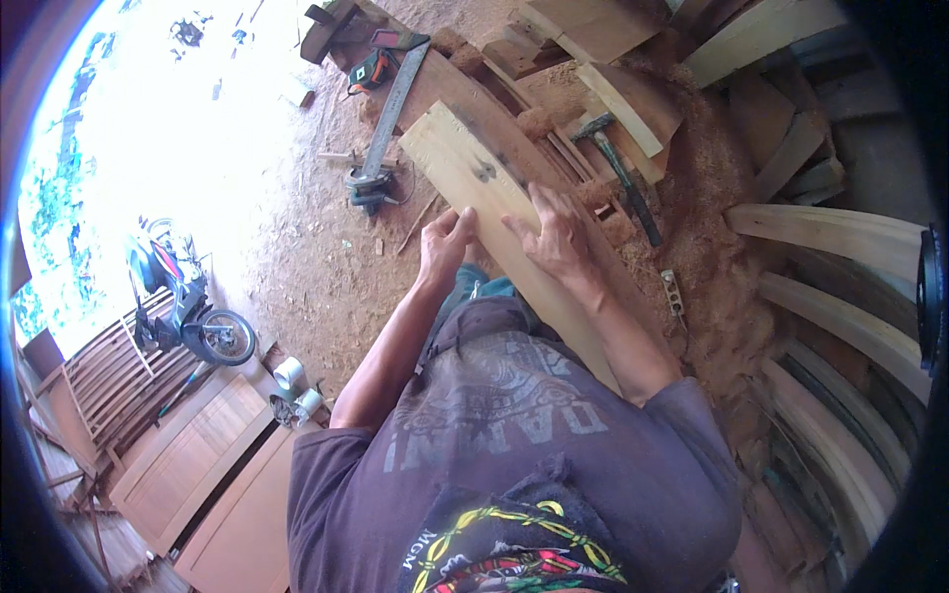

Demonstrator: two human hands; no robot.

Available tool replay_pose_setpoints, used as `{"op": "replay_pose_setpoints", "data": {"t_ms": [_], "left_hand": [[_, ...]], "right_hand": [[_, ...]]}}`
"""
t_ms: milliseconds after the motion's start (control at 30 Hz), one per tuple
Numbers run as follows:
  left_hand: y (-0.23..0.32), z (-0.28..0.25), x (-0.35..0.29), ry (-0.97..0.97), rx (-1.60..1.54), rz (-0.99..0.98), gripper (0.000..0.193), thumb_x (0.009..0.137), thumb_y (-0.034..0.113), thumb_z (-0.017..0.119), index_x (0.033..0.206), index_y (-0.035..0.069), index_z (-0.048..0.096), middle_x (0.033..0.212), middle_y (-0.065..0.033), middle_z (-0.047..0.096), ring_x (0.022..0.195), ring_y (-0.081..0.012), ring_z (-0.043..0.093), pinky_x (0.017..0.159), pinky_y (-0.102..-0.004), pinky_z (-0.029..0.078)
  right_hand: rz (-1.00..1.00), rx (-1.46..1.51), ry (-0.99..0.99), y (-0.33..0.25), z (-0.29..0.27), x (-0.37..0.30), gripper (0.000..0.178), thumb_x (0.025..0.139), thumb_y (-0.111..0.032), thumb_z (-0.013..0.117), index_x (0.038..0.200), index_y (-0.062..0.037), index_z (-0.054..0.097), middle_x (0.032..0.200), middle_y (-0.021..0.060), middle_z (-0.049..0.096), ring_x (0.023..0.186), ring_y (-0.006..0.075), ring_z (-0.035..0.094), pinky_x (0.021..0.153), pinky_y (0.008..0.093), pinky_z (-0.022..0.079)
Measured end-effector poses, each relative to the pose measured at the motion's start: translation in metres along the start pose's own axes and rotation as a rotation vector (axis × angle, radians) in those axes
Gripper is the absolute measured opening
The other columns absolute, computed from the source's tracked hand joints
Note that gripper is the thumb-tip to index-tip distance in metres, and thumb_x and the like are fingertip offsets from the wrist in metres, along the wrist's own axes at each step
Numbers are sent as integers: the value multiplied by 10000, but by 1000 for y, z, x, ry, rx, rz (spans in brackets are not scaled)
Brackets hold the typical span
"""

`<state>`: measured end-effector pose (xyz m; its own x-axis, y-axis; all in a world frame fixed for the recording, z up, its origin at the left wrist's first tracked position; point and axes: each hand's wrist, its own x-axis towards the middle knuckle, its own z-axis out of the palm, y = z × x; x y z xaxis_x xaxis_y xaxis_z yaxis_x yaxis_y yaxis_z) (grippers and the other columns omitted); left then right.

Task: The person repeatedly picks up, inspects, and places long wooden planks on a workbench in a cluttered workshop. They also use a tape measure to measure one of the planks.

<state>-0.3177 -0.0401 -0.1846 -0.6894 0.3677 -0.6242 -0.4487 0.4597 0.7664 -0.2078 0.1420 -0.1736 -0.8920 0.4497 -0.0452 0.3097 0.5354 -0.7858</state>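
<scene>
A long pale wooden board [450, 148] with a dark knot runs from the bench toward my body. Its lower part passes behind my right forearm. My left hand [448, 245] is closed on the board's left edge, thumb on top and the other fingers curled. Over the right edge lies my right hand [556, 237], gripping the board with its thumb across the face. Beyond the board's far end, a metal straightedge [397, 107] and an orange-and-black tape measure [371, 71] rest by the bench beam [474, 97]. A hammer [625, 180] lies right of my right hand.
A dark power tool [368, 190] stands on the dusty ground at left. Sawdust and offcuts surround the bench. A power strip [672, 294] lies at right, before stacked curved-looking planks [835, 229]. Farther left are a motorcycle [183, 296] and wooden panels [198, 455].
</scene>
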Motion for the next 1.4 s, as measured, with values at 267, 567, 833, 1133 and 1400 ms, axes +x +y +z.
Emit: {"op": "replay_pose_setpoints", "data": {"t_ms": [267,567,833,1133,1400], "left_hand": [[37,-7,-1,24,530,5,458,992,418,623,955,-18,761,718,-110,707,673,-173,661,666,-363,520],[22,-13,7,-168,204,31,374,1006,318,612,1119,-21,721,898,-130,750,756,-192,683,701,-378,540],[13,-14,9,-278,-298,-35,350,980,192,675,1266,-10,676,1031,-99,727,924,-154,640,825,-323,513],[0,-33,11,-346,-225,-17,439,897,270,760,1232,-10,710,1107,-135,745,1046,-214,679,906,-356,521],[-9,-98,54,-359,-459,-240,684,958,460,717,1463,39,528,1333,-141,647,1160,-282,664,929,-400,545]], "right_hand": [[-3,-24,-24,-7,-5,5,618,904,-326,762,1257,161,616,1230,317,652,1144,452,637,998,463,513],[142,-105,-110,-24,-9,17,690,912,-428,739,1320,110,598,1287,283,643,1191,414,634,1031,455,498],[217,-136,-153,-36,7,31,639,913,-493,737,1296,12,652,1232,246,669,1153,396,649,999,448,497],[277,-129,-176,-57,17,25,619,935,-464,724,1264,56,653,1238,236,687,1150,337,662,991,418,500],[382,4,-105,-65,32,22,613,958,-457,701,1286,56,634,1233,242,677,1148,327,655,986,407,499]]}}
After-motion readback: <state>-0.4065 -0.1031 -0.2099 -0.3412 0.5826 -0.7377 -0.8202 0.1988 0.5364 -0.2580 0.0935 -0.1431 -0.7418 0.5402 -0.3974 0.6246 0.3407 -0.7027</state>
